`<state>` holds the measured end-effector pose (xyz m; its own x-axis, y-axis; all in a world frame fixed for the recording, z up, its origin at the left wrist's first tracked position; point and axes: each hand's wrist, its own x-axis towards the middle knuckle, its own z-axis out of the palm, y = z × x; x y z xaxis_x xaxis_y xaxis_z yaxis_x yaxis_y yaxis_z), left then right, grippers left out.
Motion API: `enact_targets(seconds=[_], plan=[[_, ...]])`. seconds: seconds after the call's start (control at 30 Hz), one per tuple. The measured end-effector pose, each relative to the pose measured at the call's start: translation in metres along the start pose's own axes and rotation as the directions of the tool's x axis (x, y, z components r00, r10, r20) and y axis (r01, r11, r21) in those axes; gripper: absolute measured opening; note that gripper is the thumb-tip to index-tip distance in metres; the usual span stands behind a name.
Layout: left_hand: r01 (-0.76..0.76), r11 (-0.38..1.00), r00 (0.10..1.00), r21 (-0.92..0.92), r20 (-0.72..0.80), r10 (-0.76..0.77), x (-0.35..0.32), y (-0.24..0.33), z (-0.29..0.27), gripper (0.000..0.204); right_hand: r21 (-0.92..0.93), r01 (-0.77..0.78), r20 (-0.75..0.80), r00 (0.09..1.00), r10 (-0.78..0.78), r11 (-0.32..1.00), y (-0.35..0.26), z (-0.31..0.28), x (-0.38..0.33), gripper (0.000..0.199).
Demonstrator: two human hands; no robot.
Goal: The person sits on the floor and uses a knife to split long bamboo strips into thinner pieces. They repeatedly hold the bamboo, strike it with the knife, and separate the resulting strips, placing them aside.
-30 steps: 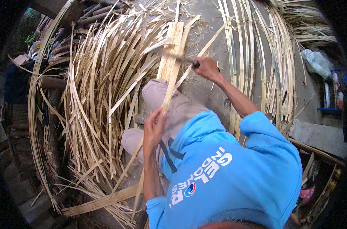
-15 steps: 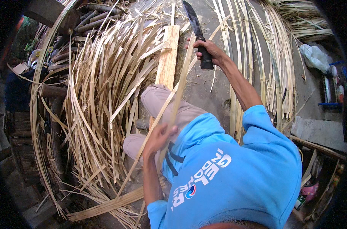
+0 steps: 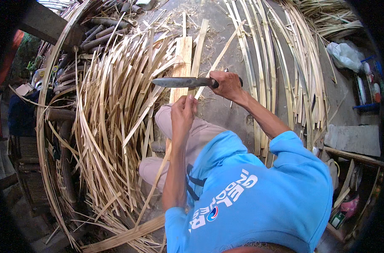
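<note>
My right hand [image 3: 228,87] is wrapped round the dark handle of a machete [image 3: 177,82]. Its blade points left and lies level across a pale bamboo strip [image 3: 199,50], just above my left hand [image 3: 183,110]. The fingers of that hand pinch the strip's near end, and the strip stretches away from me over the floor. A second, longer strip [image 3: 225,47] slants past my hands, down beside my left forearm; whether my left hand grips it too, I cannot tell. Under the blade, a light wooden board [image 3: 183,57] leans against my bent leg.
A big heap of loose bamboo strips [image 3: 111,97] covers the left side. More long strips [image 3: 301,71] lie in rows on the grey floor to the right. A white plastic bag [image 3: 346,55] and a blue rack [image 3: 369,105] stand at the far right. Logs [image 3: 101,38] are stacked far left.
The machete has come down from upright and now points left across the strip. My left hand has moved up and away from my lap to pinch the strip near the blade.
</note>
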<state>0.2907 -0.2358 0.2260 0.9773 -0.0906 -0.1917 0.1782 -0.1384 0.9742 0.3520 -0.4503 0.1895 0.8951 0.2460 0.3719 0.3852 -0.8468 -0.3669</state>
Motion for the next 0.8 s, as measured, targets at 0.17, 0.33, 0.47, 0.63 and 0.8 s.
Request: enact_targets(seconds=[0.17, 0.33, 0.47, 0.63, 0.8], plan=[[0.007, 0.991, 0.998, 0.137, -0.068, 0.002, -0.015, 0.024, -0.017, 0.036, 0.033, -0.236, 0.024, 0.972, 0.235, 0.971, 0.059, 0.006, 0.043, 0.018], [-0.014, 0.974, 0.988, 0.224, -0.149, 0.049, -0.035, -0.002, -0.024, 0.035, 0.023, -0.376, 0.045, 0.926, 0.375, 0.926, 0.108, -0.022, 0.056, 0.028], [-0.065, 0.93, 0.96, 0.361, -0.233, 0.158, -0.037, 0.008, -0.007, 0.033, -0.111, 0.015, 0.208, 0.978, 0.008, 0.994, 0.016, -0.012, 0.033, 0.023], [-0.069, 0.899, 0.956, 0.433, -0.228, 0.183, -0.051, 0.005, 0.001, 0.033, 0.078, -0.385, 0.005, 0.923, 0.386, 0.92, 0.054, -0.009, 0.069, 0.017], [-0.072, 0.901, 0.96, 0.428, -0.216, 0.18, -0.054, 0.0, -0.006, 0.033, 0.042, -0.178, 0.146, 0.974, 0.17, 0.983, 0.027, -0.004, 0.054, 0.022]])
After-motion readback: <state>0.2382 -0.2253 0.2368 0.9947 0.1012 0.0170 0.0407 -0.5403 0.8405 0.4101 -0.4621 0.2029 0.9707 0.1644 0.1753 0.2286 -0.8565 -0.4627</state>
